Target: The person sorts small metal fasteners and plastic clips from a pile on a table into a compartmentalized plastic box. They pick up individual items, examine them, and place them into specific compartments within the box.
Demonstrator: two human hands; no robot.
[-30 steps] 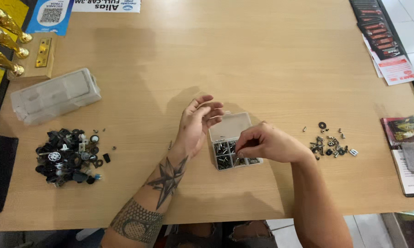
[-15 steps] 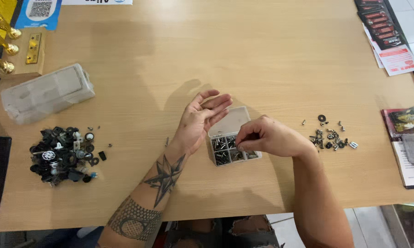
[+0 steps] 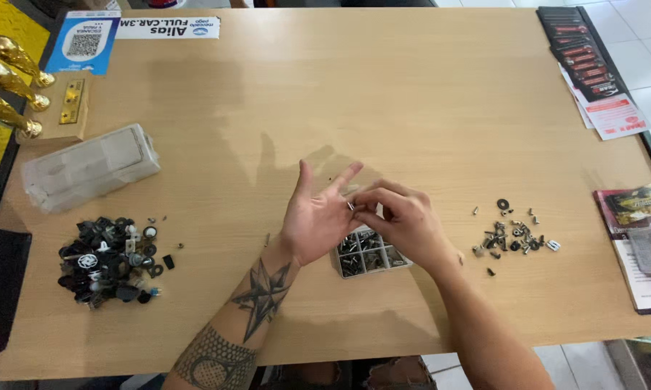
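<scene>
My left hand [image 3: 315, 220] lies palm-up, fingers spread, while my right hand [image 3: 398, 220] pinches a small screw [image 3: 351, 206] against that palm, directly above the compartmented tray [image 3: 369, 258] holding sorted screws on the table [image 3: 412, 108].

**Desk layout around my hands**

My left hand [image 3: 317, 222] and right hand [image 3: 398, 220] meet above the compartment box [image 3: 369, 254], which sits near the middle of the desk [image 3: 412, 94], toward its near edge. I see the scattered screws [image 3: 514, 235] to the right of the box, and the heap of small parts [image 3: 112, 260] well to its left. Behind that heap lies a lidded container [image 3: 89, 167]. Leaflets [image 3: 592, 72] lie at the far right corner, trophies [image 3: 11, 83] at the far left.
</scene>
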